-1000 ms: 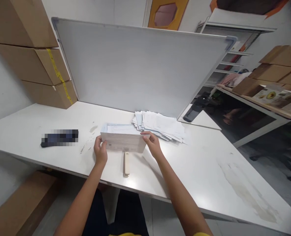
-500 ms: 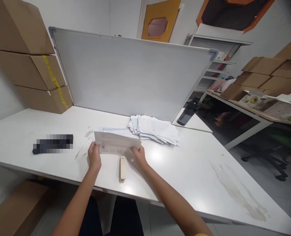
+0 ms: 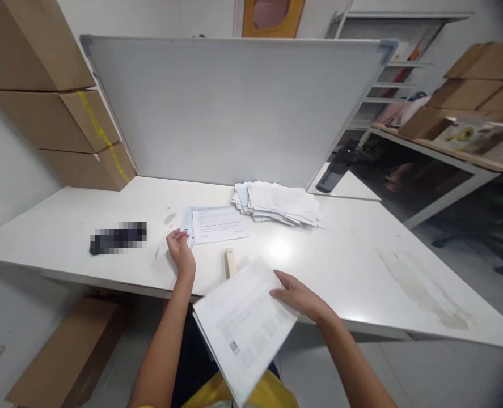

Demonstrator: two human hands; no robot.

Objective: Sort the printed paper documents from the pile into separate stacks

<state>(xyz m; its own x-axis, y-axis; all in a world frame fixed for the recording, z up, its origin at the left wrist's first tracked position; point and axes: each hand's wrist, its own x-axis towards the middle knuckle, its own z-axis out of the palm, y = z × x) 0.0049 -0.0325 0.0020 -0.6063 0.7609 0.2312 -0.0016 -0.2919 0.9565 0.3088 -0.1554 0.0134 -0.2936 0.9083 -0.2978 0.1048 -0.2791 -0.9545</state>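
My right hand (image 3: 296,293) grips several printed sheets of paper (image 3: 251,323) by their upper right edge, thumb on top. The sheets tilt out over the table's front edge, above my lap. They cover the near part of a cream stapler (image 3: 229,262), whose far end shows on the table. My left hand (image 3: 180,250) is raised with loosely bent fingers and nothing visible in them. Its fingertips are close to the left edge of a few flat printed papers (image 3: 217,224); whether they touch cannot be told. A thick, untidy paper pile (image 3: 280,204) lies behind, to the right.
On the white table (image 3: 340,260), a blurred dark object (image 3: 118,238) lies at the left. A whiteboard (image 3: 234,113) leans upright along the back. Cardboard boxes (image 3: 85,167) are stacked at the left corner, and a dark bottle (image 3: 333,173) lies back right.
The sheets were held between both hands. My left hand has let go, while my right hand has brought them nearer and right, over the stapler. The view has shifted too.
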